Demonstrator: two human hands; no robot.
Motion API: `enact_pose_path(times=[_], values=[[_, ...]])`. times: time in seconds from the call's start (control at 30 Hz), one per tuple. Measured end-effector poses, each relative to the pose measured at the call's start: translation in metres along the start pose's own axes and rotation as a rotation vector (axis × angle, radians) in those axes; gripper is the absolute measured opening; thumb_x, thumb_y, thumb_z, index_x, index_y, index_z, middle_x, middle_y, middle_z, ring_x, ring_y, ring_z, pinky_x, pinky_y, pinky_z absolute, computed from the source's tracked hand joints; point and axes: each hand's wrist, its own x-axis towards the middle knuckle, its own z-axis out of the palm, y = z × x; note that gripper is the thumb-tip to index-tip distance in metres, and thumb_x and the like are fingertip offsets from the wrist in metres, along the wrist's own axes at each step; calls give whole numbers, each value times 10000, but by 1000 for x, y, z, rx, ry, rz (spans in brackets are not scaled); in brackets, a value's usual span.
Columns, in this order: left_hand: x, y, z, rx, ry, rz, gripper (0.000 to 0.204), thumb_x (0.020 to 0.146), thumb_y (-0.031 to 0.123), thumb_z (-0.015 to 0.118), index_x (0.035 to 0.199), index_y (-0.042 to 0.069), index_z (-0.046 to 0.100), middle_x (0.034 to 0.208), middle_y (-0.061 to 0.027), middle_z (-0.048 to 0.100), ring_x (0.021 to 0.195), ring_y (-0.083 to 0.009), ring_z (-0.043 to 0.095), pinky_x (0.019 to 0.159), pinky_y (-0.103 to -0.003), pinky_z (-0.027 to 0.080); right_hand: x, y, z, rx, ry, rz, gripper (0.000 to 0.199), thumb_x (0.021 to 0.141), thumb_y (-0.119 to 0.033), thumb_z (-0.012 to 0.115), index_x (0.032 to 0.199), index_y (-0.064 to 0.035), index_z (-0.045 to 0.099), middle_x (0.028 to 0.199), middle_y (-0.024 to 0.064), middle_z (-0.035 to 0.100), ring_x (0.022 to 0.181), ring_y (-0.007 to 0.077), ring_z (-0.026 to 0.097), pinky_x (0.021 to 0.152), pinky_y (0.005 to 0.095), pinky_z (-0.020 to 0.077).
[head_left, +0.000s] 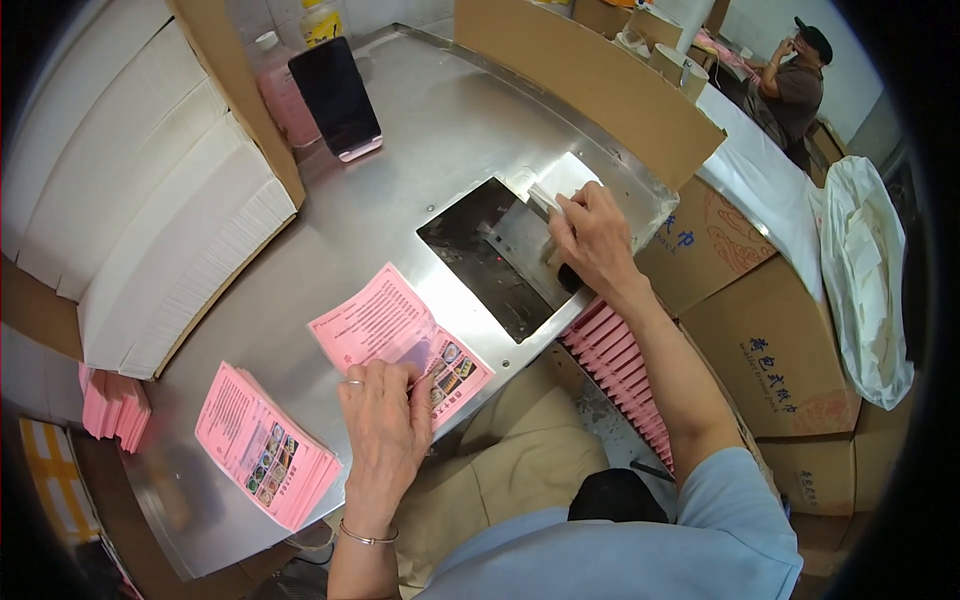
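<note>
My left hand [385, 435] rests on a pink printed paper sleeve [375, 315], its fingers curled and pinching at the near part beside the food pictures. The sleeve lies opened out on the metal table. My right hand [595, 240] is closed on a slim white piece [545, 198] at the far right corner of a square opening [470, 240] in the tabletop. Whether that piece is folded tissue or a tool handle, I cannot tell. A stack of similar pink sleeves [260, 440] lies to the left of my left hand.
A carton of white packs [190, 240] stands at left. A phone [335, 100] leans on a stand at the back, near a bottle [285, 90]. Filled pink packs [625, 370] sit in a box under my right forearm. Brown cartons [770, 345] line the right; a person [795, 85] sits beyond.
</note>
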Motion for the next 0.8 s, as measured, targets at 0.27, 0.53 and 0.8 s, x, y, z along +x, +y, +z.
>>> enact_pose_path(times=[0.27, 0.53, 0.8], values=[[3, -1, 4, 11, -22, 19, 145, 858, 69, 723, 941, 59, 605, 856, -109, 554, 822, -297, 513, 739, -411, 354, -1, 8, 0, 39, -5, 66, 136, 822, -116, 684, 915, -16, 694, 853, 138, 558, 811, 308, 586, 731, 423, 498], [0, 6, 6, -81, -67, 95, 299, 803, 91, 749, 1056, 39, 600, 1102, -193, 556, 994, -367, 538, 831, -422, 412, -6, -43, -15, 121, 100, -130, 438, 802, -26, 615, 1240, -6, 632, 1267, 150, 630, 1141, 358, 598, 1030, 572, 420], [-7, -1, 14, 240, -13, -145, 906, 737, 429, 761, 1459, 3, 418, 1517, -296, 361, 1339, -512, 377, 1070, -632, 286, -9, -141, 4, 211, -343, -472, 237, 808, -186, 648, 999, -49, 671, 933, 121, 620, 932, 290, 620, 1098, 744, 226]])
